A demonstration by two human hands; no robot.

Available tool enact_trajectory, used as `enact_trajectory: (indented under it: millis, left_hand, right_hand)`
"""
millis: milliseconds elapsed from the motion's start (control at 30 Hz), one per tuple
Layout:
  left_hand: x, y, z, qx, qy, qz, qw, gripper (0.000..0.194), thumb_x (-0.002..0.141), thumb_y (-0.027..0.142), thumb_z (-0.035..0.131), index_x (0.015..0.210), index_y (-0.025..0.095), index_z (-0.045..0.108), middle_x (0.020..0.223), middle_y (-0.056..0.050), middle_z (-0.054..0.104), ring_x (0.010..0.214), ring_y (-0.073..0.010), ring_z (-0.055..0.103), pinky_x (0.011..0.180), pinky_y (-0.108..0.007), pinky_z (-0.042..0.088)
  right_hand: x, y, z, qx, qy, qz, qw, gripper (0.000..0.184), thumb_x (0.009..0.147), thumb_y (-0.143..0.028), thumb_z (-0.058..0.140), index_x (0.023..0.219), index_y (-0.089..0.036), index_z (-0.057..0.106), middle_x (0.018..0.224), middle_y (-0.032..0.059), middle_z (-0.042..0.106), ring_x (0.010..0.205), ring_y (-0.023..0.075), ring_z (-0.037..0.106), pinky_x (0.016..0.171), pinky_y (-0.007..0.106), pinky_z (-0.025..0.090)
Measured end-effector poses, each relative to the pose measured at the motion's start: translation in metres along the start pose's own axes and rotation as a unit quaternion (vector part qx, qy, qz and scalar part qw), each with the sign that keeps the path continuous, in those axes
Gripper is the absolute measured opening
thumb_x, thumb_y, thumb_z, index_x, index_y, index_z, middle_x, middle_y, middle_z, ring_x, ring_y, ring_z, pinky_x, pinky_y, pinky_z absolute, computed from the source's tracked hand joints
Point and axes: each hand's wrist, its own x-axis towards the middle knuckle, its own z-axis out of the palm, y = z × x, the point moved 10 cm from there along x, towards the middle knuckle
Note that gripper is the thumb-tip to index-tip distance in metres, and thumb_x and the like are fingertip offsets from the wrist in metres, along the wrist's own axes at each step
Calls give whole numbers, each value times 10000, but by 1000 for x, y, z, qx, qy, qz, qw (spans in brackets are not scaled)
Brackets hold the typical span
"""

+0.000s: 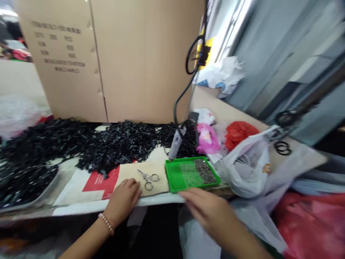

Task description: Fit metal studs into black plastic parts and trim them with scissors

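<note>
My left hand [123,200] rests on the table's front edge, fingers curled down onto a beige perforated mat [134,172], with a bead bracelet on the wrist. Small silver scissors [147,177] lie just beyond its fingertips. My right hand [207,208] is blurred by motion, fingers stretched out toward the left, just below the near edge of a green tray [178,177] that holds many small dark metal parts [204,170]. Neither hand holds anything that I can see.
A big heap of black strips [81,144] covers the table's left and middle. A large cardboard box [113,57] stands behind. A grey tool with a black cable [176,142], pink, red and white plastic bags [248,162] and a red bag [312,223] crowd the right.
</note>
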Motion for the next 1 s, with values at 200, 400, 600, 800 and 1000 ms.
enact_trajectory:
  millis: [200,400,600,800,1000]
  left_hand:
    - [-10,-2,11,62,96,62,992,307,913,227,431,1120,124,633,1049,-107,667,974,-237,603,867,-375,520]
    - [-16,2,20,122,150,137,972,322,880,159,405,1027,128,690,1034,-122,697,938,-262,637,801,-387,555]
    - [-21,4,31,168,168,221,946,382,807,62,390,954,179,722,1032,-94,711,883,-253,653,766,-370,555]
    - [-30,13,19,195,228,255,919,442,728,-5,371,907,186,727,1021,-83,713,867,-253,648,741,-363,540]
    - [-37,3,28,142,221,253,931,413,745,49,397,936,240,709,1087,-51,698,944,-255,632,801,-375,515]
  right_hand:
    - [82,-5,98,-81,-60,87,991,174,911,-169,520,1053,-145,617,1011,101,614,931,238,581,774,332,511]
    - [88,8,115,-110,-77,120,984,161,882,-164,524,977,-152,653,1005,105,584,915,235,577,735,309,507]
    - [85,1,114,-90,-101,126,983,272,835,-373,612,1024,-183,657,992,100,597,901,259,585,719,334,515]
    - [82,-4,125,-43,-161,124,978,187,770,-247,628,909,-139,691,878,115,651,832,257,613,710,318,494]
    - [2,28,20,152,68,213,963,309,711,-156,560,1003,-225,637,760,-15,599,660,134,569,604,207,441]
